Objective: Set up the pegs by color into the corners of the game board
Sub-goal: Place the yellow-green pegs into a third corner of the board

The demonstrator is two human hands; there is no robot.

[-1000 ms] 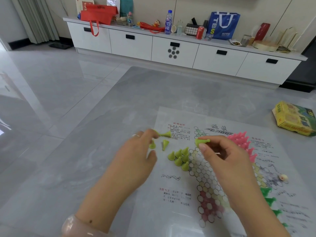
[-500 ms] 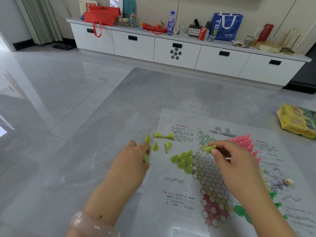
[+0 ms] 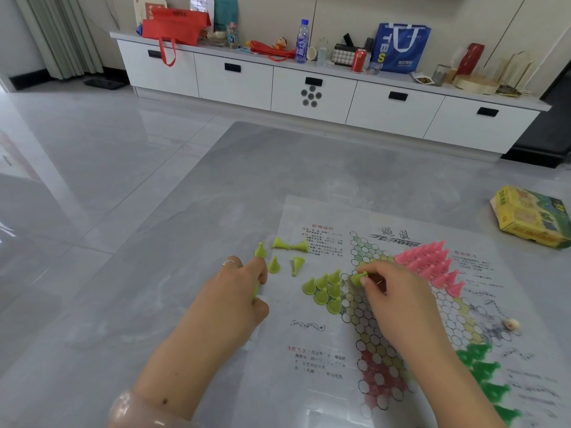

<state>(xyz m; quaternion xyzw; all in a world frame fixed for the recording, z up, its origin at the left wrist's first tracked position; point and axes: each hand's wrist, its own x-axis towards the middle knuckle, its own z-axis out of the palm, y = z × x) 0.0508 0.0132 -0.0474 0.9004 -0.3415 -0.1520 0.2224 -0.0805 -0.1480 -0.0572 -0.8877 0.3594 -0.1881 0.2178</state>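
A paper game board (image 3: 312,341) with a star of circles lies on the grey table. Several lime pegs (image 3: 324,290) stand grouped in its left corner. My right hand (image 3: 392,298) pinches one lime peg (image 3: 358,278) just right of that group, low over the board. My left hand (image 3: 239,291) holds a lime peg (image 3: 256,290) between its fingers at the board's left edge. Several loose lime pegs (image 3: 290,246) lie or stand beyond it. Pink pegs (image 3: 428,261) fill the far corner, dark green pegs (image 3: 485,373) the near right one.
A yellow game box (image 3: 531,216) lies at the table's right edge. A small cream bead (image 3: 511,324) rests on the board's right side. Beyond the table, a white low cabinet (image 3: 312,91) carries bags, a bottle and a can.
My right hand has lowered its lime peg toward the group in the left corner. My left hand has come down to the table and has taken up a peg; the loose pegs lie uncovered.
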